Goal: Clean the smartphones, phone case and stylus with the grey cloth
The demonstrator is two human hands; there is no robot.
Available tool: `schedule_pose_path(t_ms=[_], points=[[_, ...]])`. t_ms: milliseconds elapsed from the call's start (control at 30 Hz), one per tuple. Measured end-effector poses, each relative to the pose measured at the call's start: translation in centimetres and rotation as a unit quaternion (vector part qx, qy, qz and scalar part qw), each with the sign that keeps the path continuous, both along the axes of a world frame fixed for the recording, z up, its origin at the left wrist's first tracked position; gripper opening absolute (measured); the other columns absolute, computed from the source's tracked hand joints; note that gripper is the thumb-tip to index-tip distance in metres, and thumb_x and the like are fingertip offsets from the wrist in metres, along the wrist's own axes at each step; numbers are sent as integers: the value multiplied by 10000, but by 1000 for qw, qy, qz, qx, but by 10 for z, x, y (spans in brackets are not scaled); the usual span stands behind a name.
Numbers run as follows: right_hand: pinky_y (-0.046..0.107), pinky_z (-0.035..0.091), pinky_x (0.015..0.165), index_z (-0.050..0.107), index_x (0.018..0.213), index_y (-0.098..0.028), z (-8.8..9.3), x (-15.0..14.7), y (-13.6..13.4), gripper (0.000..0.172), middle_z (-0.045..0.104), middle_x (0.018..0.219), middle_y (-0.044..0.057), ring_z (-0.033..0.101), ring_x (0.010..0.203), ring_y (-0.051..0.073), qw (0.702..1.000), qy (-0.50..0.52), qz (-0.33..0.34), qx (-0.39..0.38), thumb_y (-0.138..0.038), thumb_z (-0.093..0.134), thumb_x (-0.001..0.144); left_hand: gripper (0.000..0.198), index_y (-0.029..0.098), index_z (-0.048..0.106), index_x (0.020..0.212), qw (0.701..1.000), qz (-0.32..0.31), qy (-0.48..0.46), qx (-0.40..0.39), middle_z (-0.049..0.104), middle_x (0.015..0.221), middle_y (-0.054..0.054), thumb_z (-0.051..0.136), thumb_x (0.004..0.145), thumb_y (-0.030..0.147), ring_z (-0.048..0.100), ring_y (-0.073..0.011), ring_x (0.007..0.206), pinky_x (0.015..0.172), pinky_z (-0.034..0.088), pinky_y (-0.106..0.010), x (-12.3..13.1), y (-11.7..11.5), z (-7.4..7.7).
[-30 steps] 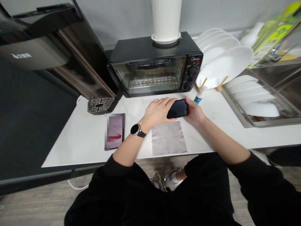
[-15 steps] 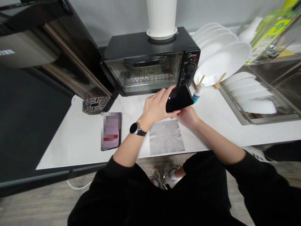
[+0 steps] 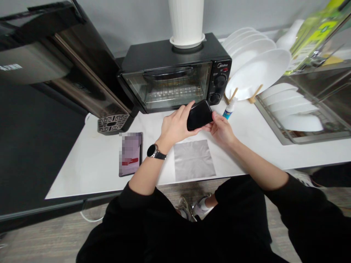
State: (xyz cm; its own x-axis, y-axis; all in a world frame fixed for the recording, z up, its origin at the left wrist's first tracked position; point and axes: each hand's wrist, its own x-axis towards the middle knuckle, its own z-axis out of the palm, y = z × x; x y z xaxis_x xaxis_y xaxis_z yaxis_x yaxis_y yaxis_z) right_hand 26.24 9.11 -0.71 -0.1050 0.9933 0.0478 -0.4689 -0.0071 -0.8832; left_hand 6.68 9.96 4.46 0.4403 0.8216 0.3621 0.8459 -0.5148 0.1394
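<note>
A black smartphone (image 3: 199, 115) is held tilted above the white counter, its dark glossy face toward me. My left hand (image 3: 177, 126) grips its left end, fingers along the far edge and thumb along the near edge. At the right end, my right hand (image 3: 221, 128) pinches the phone between thumb and fingers; some of those fingers are hidden behind it. Below both hands a grey cloth (image 3: 194, 160) lies flat near the counter's front edge. Just beyond my right hand stands a small white spray bottle (image 3: 228, 109) with a blue label.
A second phone (image 3: 130, 154), partly pixelated, lies on the counter (image 3: 90, 166) to the left. Behind stand a toaster oven (image 3: 175, 82) bearing a white pot (image 3: 186, 23), and a drinks machine (image 3: 90, 76). Racked white plates (image 3: 257, 71) and a sink (image 3: 276, 122) with stacked dishes are at right.
The phone has moved slightly left and turned in my hands. My right thumb has come up from beneath onto its right edge. The view has shifted a little.
</note>
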Motion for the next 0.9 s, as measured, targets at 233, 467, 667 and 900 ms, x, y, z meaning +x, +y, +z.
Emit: schedule_pose_path(t_ms=[233,467,667,900], points=[[348,677,641,770,854,-259,2,10,1,508,765,736,7,767,679,211,1000,-2,1,-1,-744,845,727,1063,233,298,1670,999,26,-35,-4,684,1371,-103,764,829,685,706,-308,1173,845,560,-335,10,-10,-3],[352,685,702,765,882,-258,0,11,1,468,793,793,20,779,740,213,1000,5,19,-20,-716,802,798,1120,224,250,1683,999,17,-39,-27,666,1430,-118,779,811,687,692,-314,1221,875,555,-327,9,-6,-2],[304,674,628,730,844,-271,-3,7,6,514,763,726,-32,729,624,159,1000,1,4,-21,-754,845,710,1099,248,286,1666,997,-13,-69,-37,647,1452,-113,795,798,689,676,-322,1264,931,564,-342,7,-4,-3],[260,645,626,694,850,-263,-5,-2,12,587,718,730,-53,720,644,129,998,-44,-45,9,-798,839,656,895,276,452,1573,991,-46,-128,9,655,1390,-67,830,807,543,702,-283,1211,938,596,-355,1,-2,-8]])
